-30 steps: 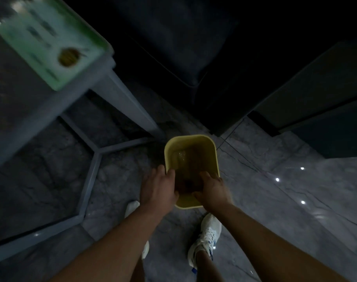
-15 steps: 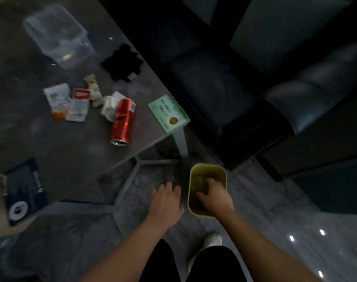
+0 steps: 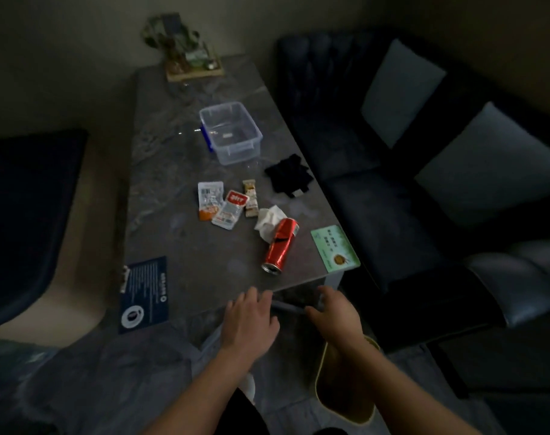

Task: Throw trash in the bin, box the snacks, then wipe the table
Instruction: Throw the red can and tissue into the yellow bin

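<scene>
both hands have been lifted out of the yellow bin (image 3: 336,400), where the right one was dipped half a second ago, and the view has been raised to the table (image 3: 173,189). the left hand (image 3: 250,321) and right hand (image 3: 336,315) are held just off its near edge, fingers loosely spread, nothing gripped. the bin is judged placed (on the floor under the right forearm), so trash comes next. a dented red metal can (image 3: 281,244) lies on its side touching a crumpled white tissue (image 3: 269,219). glossy snack packets (image 3: 226,204) are clustered beyond, short of the clear plastic box (image 3: 231,130). a dark cloth (image 3: 287,177) lies rumpled nearby.
</scene>
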A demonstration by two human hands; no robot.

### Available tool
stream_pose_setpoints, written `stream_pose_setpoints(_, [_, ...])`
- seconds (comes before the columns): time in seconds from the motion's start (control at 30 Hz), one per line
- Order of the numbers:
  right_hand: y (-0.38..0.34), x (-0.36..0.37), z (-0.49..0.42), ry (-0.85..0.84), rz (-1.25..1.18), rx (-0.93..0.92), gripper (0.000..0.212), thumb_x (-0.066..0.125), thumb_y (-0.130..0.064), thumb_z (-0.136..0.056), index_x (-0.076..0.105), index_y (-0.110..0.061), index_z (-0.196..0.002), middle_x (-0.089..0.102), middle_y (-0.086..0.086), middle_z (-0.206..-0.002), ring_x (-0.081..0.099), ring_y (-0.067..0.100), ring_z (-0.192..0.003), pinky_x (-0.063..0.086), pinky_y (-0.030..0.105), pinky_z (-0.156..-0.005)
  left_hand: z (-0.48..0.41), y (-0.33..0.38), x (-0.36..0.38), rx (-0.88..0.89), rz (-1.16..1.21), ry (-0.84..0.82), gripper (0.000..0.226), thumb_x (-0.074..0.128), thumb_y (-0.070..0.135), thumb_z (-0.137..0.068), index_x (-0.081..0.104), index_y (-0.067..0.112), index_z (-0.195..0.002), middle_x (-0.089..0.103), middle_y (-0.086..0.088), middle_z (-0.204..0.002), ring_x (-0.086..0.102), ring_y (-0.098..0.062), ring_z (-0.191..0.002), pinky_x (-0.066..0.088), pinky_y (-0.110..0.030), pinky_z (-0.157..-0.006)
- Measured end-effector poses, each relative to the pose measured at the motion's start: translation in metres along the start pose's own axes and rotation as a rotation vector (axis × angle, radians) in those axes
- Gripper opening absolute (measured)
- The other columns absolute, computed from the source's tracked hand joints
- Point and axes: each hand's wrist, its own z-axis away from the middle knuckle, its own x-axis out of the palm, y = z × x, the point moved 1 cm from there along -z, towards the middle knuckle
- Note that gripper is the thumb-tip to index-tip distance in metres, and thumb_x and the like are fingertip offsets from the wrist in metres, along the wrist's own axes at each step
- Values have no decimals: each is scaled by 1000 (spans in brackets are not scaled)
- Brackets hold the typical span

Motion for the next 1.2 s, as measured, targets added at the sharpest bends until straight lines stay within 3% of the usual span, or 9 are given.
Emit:
stream_pose_setpoints(0.07, [-23, 0, -13, 17, -27, 20, 41, 75, -39, -83, 56, -36, -119, 60, -11, -98, 60, 3, -81, 55, 26, -68, -17, -15, -9, 18, 31, 10, 50, 54, 45, -85, 47, 26, -130, 54, -3, -116, 52, -23, -107, 40, -40, -86])
stream_pose_setpoints(0.2, [-68, 5, -39, 104, -59, 84, 53, 75, -42, -85, 53, -29, -131, 52, -14, -89, 56, 0, -69, 44, 20, -54, -54, -43, -25, 70, 49, -8, 51, 55, 45, -87, 45, 25, -133, 53, -5, -121, 50, -25, -112, 40, -42, -91])
stream_pose_setpoints(0.33, [-102, 14, -64, 143, -58, 130, 53, 75, -45, -84, 54, -23, -127, 63, -1, -110, 53, 8, -80, 46, 28, -65, -97, -65, -40, 105, 25, -51, 54, 56, 44, -89, 41, 25, -138, 51, -7, -127, 49, -26, -115, 42, -42, -94])
stream_pose_setpoints(0.53, [-127, 21, -95, 164, -98, 265, 71, 76, -55, -78, 47, -20, -133, 56, 6, -125, 61, 23, -108, 55, 41, -88, -163, -75, -53, 141, 5, -94, 57, 59, 41, -91, 38, 24, -141, 48, -8, -132, 49, -26, -119, 44, -42, -97])
stream_pose_setpoints(0.7, [-125, 27, -113, 138, -82, 331, 90, 78, -60, -73, 38, -17, -141, 52, 9, -132, 57, 28, -117, 53, 42, -90, -207, -65, -53, 202, 8, -112, 68, 65, 37, -88, 31, 23, -146, 42, -8, -141, 47, -27, -123, 46, -45, -98])
stream_pose_setpoints(0.87, [-111, 30, -122, 74, -162, 375, 75, 77, -45, -77, 42, -20, -138, 55, 5, -127, 60, 22, -108, 57, 40, -85, -239, -53, -44, 288, 17, -180, 73, 67, 29, -86, 27, 33, -147, 39, -4, -145, 43, -27, -128, 45, -44, -99])
stream_pose_setpoints(1.03, [-105, 23, -116, 79, -143, 387, 72, 76, -46, -76, 44, -25, -137, 56, 0, -127, 59, 16, -103, 53, 33, -77, -254, -49, -30, 346, -19, -236, 59, 63, 28, -90, 37, 31, -142, 44, -4, -141, 46, -27, -126, 47, -44, -97])
stream_pose_setpoints(1.2, [-105, 24, -99, 116, -220, 429, 68, 75, -47, -74, 47, -29, -133, 59, -4, -121, 62, 13, -95, 58, 36, -80, -261, -51, -22, 468, -122, -214, 26, 58, 26, -93, 55, 22, -119, 58, -6, -117, 57, -25, -103, 52, -40, -79])
